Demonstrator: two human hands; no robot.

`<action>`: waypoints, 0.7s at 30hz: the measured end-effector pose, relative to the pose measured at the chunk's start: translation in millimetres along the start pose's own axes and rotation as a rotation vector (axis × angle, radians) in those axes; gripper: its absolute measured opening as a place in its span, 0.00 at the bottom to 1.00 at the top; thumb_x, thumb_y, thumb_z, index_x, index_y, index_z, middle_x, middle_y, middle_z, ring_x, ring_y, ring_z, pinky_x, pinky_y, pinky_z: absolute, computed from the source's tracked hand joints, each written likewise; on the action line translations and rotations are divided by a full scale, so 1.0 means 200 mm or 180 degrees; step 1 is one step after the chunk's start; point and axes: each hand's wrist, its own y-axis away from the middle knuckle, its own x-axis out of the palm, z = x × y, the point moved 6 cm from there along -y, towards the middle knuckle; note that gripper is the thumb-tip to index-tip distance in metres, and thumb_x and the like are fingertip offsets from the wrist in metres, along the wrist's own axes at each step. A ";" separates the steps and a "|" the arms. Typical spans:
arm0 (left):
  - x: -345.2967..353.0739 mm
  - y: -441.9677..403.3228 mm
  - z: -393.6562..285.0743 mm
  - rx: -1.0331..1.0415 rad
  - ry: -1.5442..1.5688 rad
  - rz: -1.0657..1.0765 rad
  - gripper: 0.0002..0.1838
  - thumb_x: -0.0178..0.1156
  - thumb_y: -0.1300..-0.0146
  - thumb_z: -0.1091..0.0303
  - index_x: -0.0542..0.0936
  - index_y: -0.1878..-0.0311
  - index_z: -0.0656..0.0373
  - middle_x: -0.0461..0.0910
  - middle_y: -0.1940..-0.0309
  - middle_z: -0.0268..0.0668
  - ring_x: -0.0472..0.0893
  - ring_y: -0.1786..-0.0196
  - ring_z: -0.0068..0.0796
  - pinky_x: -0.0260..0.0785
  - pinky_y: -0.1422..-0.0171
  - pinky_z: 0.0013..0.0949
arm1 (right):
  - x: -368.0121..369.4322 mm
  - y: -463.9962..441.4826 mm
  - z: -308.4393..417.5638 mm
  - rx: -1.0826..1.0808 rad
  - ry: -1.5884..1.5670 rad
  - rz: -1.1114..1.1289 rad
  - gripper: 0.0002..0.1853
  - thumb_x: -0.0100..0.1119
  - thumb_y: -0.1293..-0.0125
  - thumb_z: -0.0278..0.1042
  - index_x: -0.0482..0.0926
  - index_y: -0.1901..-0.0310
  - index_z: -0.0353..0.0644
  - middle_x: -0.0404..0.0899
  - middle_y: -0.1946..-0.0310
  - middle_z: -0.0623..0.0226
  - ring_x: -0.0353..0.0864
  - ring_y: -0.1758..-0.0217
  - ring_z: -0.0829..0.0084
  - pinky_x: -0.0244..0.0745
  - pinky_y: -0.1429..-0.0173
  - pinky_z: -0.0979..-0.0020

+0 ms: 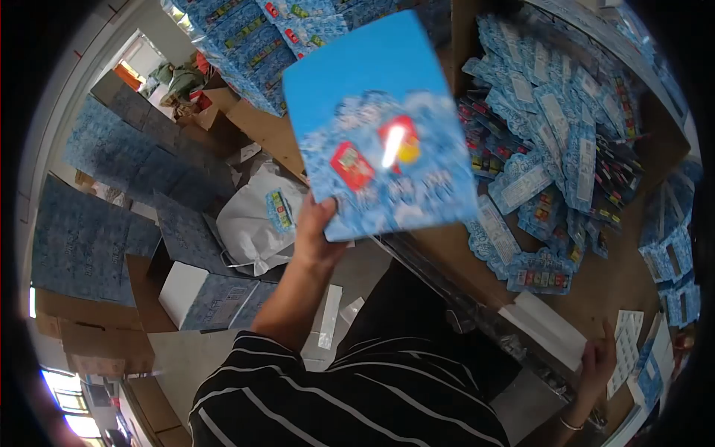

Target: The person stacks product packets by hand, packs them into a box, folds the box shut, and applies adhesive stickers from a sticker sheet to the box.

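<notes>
My left hand (316,223) is closed on the lower left corner of a flat blue printed carton (365,71), holding it up and tilted in front of me. Red and yellow pictures and a bright glare show on its face; its depth is hard to make out. At the lower right, my right hand (598,357) rests by the table edge, one finger stretched out and the others loosely bent. It lies against the end of a white strip (547,328), with no visible grip on it. A white sheet with rows of small marks (625,346) is just right of that hand.
Blue printed card packs (547,182) lie heaped on the brown table (439,242) to the right. Blue display boxes (246,45) are stacked at the back. On the left stand an open carton (186,294), a white bag (257,216) and large blue-grey cartons (89,238).
</notes>
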 end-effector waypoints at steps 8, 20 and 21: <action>-1.09 -0.76 -0.08 0.0575 -0.0097 -0.1813 0.25 0.59 0.45 0.66 0.68 0.47 0.68 0.75 0.56 0.43 0.77 0.54 0.41 0.71 0.50 0.44 | -0.43 -0.05 -0.48 -0.0238 0.0930 -0.0590 0.23 0.49 0.37 0.27 0.66 0.39 0.34 0.64 0.77 0.75 0.61 0.73 0.84 0.56 0.71 0.81; -1.02 -0.70 -0.18 -0.0310 -0.1296 -0.2431 0.34 0.61 0.48 0.56 0.64 0.41 0.65 0.72 0.51 0.45 0.76 0.55 0.41 0.71 0.56 0.43 | -0.58 -0.30 -0.89 0.0063 0.0381 -0.0472 0.21 0.49 0.39 0.26 0.70 0.43 0.35 0.76 0.58 0.64 0.75 0.58 0.76 0.69 0.57 0.79; -1.06 -0.69 -0.18 -0.0302 -0.1270 -0.2459 0.34 0.61 0.48 0.56 0.64 0.41 0.65 0.72 0.51 0.45 0.76 0.55 0.41 0.71 0.56 0.43 | -0.59 -0.34 -0.90 0.0154 0.0299 -0.0534 0.21 0.49 0.39 0.26 0.70 0.43 0.35 0.76 0.57 0.63 0.75 0.57 0.76 0.69 0.56 0.79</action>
